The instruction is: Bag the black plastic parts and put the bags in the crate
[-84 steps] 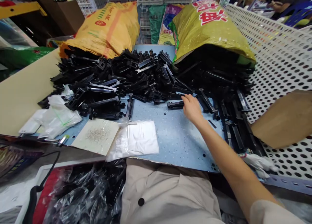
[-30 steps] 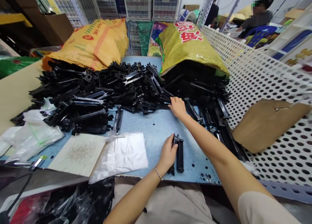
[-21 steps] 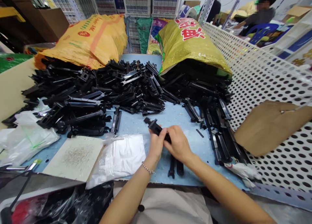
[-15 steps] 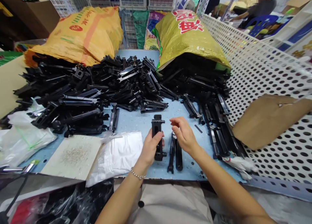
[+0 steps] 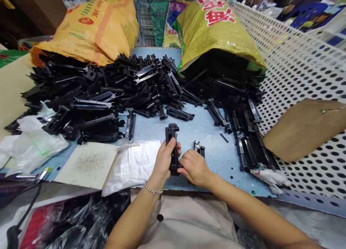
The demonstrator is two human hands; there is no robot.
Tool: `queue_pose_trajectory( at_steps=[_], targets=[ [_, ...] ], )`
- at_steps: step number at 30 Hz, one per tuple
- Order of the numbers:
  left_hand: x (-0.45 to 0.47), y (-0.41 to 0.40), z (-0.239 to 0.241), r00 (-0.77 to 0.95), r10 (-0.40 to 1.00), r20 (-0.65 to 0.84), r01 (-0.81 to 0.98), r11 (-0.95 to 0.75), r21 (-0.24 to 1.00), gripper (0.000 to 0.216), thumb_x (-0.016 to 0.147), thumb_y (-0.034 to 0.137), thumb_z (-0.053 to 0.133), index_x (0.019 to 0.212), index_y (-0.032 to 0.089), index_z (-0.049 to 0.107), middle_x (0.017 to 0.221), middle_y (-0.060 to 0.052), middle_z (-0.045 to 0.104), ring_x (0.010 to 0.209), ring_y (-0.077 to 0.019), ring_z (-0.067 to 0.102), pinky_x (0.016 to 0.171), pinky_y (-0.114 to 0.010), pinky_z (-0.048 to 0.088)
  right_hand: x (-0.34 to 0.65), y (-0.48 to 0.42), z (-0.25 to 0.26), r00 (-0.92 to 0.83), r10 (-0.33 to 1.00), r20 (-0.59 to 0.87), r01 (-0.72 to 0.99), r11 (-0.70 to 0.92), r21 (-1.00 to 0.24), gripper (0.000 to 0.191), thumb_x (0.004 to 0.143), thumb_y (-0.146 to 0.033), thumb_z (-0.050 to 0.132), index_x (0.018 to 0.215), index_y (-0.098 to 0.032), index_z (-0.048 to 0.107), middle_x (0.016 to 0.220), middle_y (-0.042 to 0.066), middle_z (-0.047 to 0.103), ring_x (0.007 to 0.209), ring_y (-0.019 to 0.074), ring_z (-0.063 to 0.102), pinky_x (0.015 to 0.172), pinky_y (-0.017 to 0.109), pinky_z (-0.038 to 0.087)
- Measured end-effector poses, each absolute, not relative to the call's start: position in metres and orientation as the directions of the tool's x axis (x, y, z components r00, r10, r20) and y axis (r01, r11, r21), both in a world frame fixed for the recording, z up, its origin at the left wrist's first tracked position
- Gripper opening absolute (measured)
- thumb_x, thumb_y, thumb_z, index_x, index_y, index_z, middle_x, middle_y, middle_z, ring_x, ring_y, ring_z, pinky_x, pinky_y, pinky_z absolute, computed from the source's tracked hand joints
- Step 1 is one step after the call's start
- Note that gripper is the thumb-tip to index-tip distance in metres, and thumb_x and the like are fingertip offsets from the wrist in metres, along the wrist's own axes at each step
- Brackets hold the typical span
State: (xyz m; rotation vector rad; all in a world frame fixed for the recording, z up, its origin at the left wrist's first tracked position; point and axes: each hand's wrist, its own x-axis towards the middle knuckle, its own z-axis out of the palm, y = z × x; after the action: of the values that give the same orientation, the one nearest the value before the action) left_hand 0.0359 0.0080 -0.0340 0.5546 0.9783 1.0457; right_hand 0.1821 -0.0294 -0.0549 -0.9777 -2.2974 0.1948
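My left hand (image 5: 163, 157) is wrapped around a long black plastic part (image 5: 170, 135) with a slot along its face, held upright over the front of the table. At the part's lower right end, my right hand (image 5: 195, 168) has its fingers closed and touching; exactly what the fingertips pinch there is hidden. Behind my right hand lie other black parts (image 5: 199, 148), mostly covered by it. A small dark strip (image 5: 224, 138) rests on the blue table (image 5: 211, 133) farther right.
Black parts (image 5: 146, 86) lie heaped before an orange sack (image 5: 102, 29) and a yellow sack (image 5: 216, 36). Several sit at right by a white perforated wall (image 5: 300, 61). Front left are a pale board (image 5: 86, 164) with small bits and a white plastic bag (image 5: 137, 162).
My right hand has come down and left, from apart beside the black part to touching its lower end. The left hand still holds the part. The camera view has tilted slightly down.
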Motion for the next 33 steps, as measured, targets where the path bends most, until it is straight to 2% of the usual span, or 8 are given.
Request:
queue_pose_trajectory(
  at_steps=[6,12,17,20,23,28,31,33],
  targets=[
    [0.041,0.004,-0.070,-0.129,0.944,-0.302,-0.339,0.244,0.908,0.065,0.077,0.045,0.072,0.129,0.025,0.039,0.101,-0.003,0.062,0.085,-0.0165,0.065,0.079,-0.031,0.052,0.188,0.021,-0.051,-0.509,0.825,0.245,0.607,0.546,-0.578,0.040,0.103,-0.037,0.027,0.081,-0.021,0.056,0.077,0.003,0.058,0.073,0.0163,0.053,0.069,0.029,0.042],
    [0.067,-0.017,-0.111,0.035,0.994,-0.102,0.004,0.102,0.995,0.041,0.084,0.027,0.060,0.123,0.019,0.056,0.138,-0.014,0.050,0.134,-0.0263,0.042,0.117,-0.045,0.024,0.200,0.133,-0.061,-0.098,0.984,0.151,0.888,0.155,-0.434,0.037,0.094,-0.029,0.051,0.127,-0.014,0.053,0.126,0.020,0.057,0.117,0.0307,0.051,0.098,0.046,0.038],
    [0.058,-0.001,-0.105,0.047,0.990,-0.135,-0.068,0.138,0.988,0.057,0.083,0.034,0.065,0.134,0.019,0.047,0.148,-0.016,0.039,0.140,-0.0280,0.033,0.117,-0.046,0.022,0.194,0.113,-0.065,-0.083,0.995,0.053,0.874,0.098,-0.476,0.033,0.096,-0.027,0.048,0.125,-0.012,0.054,0.113,0.018,0.065,0.108,0.0273,0.060,0.091,0.039,0.044],
    [0.044,0.016,-0.085,-0.015,0.984,-0.176,-0.341,0.161,0.926,0.061,0.085,0.045,0.062,0.138,0.024,0.038,0.145,-0.012,0.042,0.134,-0.0241,0.042,0.111,-0.040,0.034,0.187,0.059,-0.057,-0.208,0.975,0.082,0.745,0.212,-0.632,0.030,0.099,-0.033,0.041,0.124,-0.018,0.052,0.114,0.010,0.065,0.102,0.0204,0.062,0.084,0.031,0.047],
    [0.034,0.020,-0.059,-0.008,0.984,-0.177,-0.464,0.153,0.872,0.045,0.082,0.045,0.066,0.119,0.023,0.052,0.112,-0.003,0.060,0.103,-0.0166,0.059,0.092,-0.028,0.046,0.184,0.019,-0.044,-0.338,0.917,0.213,0.592,0.383,-0.710,0.026,0.100,-0.040,0.038,0.106,-0.022,0.055,0.096,0.006,0.063,0.089,0.0198,0.060,0.079,0.033,0.047],
    [0.032,-0.006,-0.031,0.337,0.891,-0.304,-0.536,0.446,0.716,0.036,0.077,0.045,0.067,0.098,0.018,0.057,0.077,0.001,0.056,0.053,-0.0088,0.050,0.049,-0.022,0.042,0.197,0.031,-0.035,-0.264,0.770,0.580,0.696,0.568,-0.438,0.037,0.098,-0.051,0.035,0.106,-0.021,0.054,0.098,0.012,0.059,0.091,0.0260,0.052,0.079,0.042,0.042],
    [0.036,-0.019,-0.030,0.427,0.839,-0.336,-0.564,0.538,0.627,0.037,0.077,0.050,0.065,0.086,0.016,0.054,0.076,-0.001,0.057,0.047,-0.0078,0.048,0.044,-0.023,0.040,0.197,0.050,-0.040,-0.385,0.695,0.607,0.666,0.665,-0.339,0.045,0.098,-0.054,0.029,0.091,-0.021,0.058,0.082,0.009,0.057,0.078,0.0235,0.049,0.073,0.040,0.040],
    [0.036,-0.019,-0.033,0.353,0.861,-0.367,-0.569,0.509,0.646,0.036,0.076,0.048,0.066,0.085,0.016,0.054,0.075,-0.001,0.058,0.047,-0.0076,0.049,0.045,-0.023,0.041,0.191,0.054,-0.042,-0.388,0.750,0.536,0.635,0.639,-0.433,0.046,0.099,-0.053,0.027,0.084,-0.021,0.057,0.077,0.007,0.056,0.074,0.0213,0.050,0.070,0.037,0.040]
  ],
)
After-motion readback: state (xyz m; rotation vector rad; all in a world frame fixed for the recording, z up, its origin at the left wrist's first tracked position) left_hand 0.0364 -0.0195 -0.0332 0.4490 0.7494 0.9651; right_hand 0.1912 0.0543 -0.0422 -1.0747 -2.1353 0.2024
